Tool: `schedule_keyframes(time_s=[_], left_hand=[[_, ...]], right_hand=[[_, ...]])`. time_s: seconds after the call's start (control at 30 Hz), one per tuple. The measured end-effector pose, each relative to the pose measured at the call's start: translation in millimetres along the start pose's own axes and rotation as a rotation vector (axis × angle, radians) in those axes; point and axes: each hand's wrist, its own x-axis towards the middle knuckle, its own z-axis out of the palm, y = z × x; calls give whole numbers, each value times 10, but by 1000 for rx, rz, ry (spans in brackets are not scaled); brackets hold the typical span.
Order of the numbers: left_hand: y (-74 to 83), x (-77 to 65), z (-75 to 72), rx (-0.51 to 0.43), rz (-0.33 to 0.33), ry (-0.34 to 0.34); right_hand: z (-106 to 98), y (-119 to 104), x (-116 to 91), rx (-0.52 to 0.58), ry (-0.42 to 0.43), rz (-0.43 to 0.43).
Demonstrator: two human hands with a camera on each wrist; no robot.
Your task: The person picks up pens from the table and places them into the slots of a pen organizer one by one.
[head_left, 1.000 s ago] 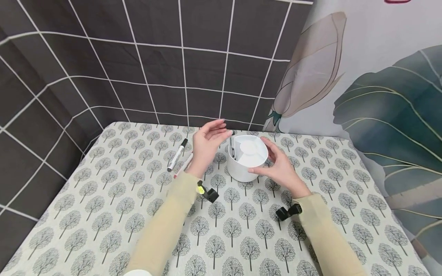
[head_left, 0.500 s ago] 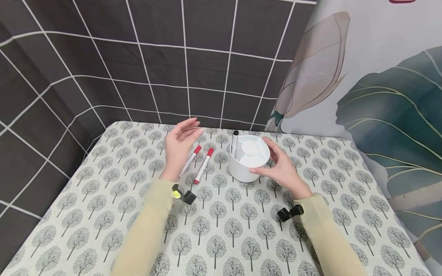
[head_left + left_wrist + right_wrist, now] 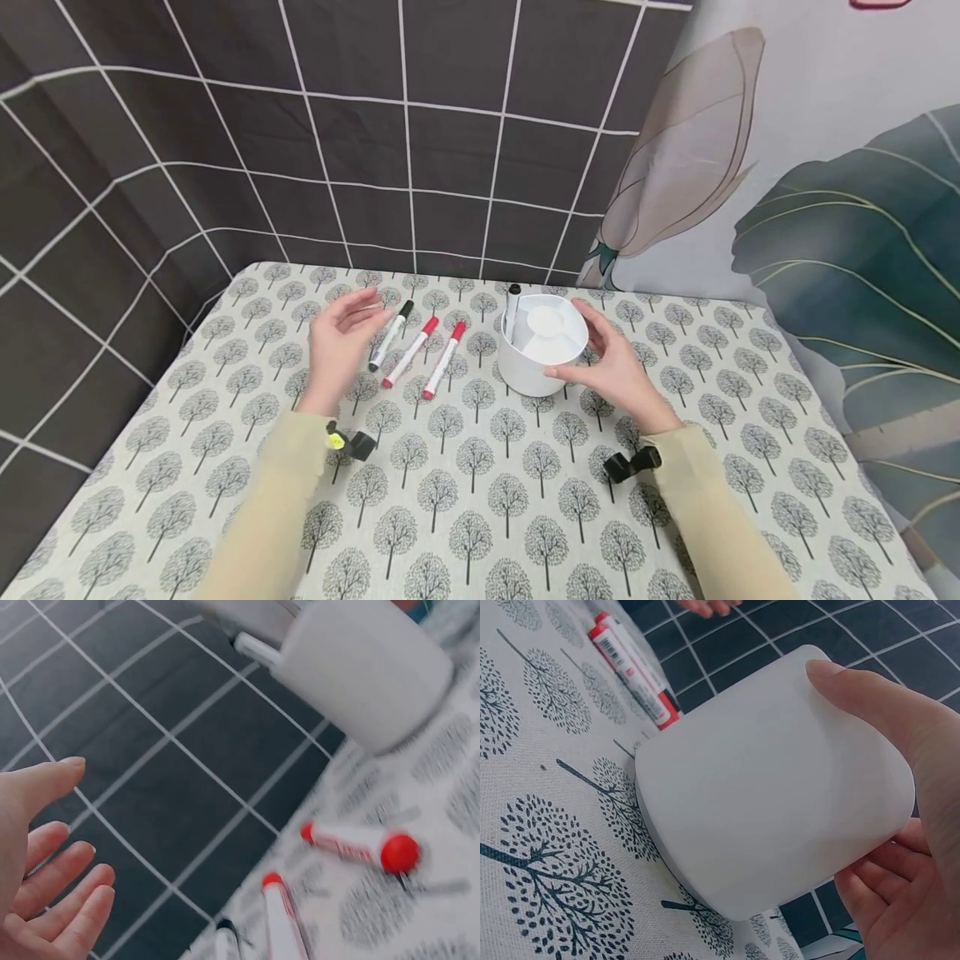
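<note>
A white round pen holder (image 3: 528, 371) with inner dividers stands upright on the table, and my right hand (image 3: 611, 367) grips its right side, thumb at the front and fingers behind. One marker with a black end (image 3: 513, 310) stands in the holder's left compartment. Left of the holder lie a black-capped marker (image 3: 391, 336) and two red-capped markers, the middle one (image 3: 410, 352) and the right one (image 3: 444, 360), side by side. My left hand (image 3: 341, 346) hovers just left of the black-capped marker, holding nothing, its fingers loosely bent in the left wrist view.
A tree-print cloth (image 3: 472, 500) covers the table. Behind it hangs a dark curtain with a white grid (image 3: 360, 133). To the right is a pale curtain with large leaves and a flower (image 3: 675, 158).
My left hand has moved left, away from the pen holder and over past the loose markers, uncovering them. The right hand keeps its grip on the holder.
</note>
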Motion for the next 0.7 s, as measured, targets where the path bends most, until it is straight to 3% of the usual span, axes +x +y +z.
schedule_keyframes(time_s=[0.17, 0.43, 0.7], left_hand=[[-127, -33, -99, 87, -48, -48], [-196, -49, -200, 287, -115, -176], [-269, -43, -217, 398, -204, -218]], right_hand=[[4, 10, 5, 13, -1, -11], [-5, -2, -2, 5, 5, -20], [-2, -13, -7, 4, 0, -21]])
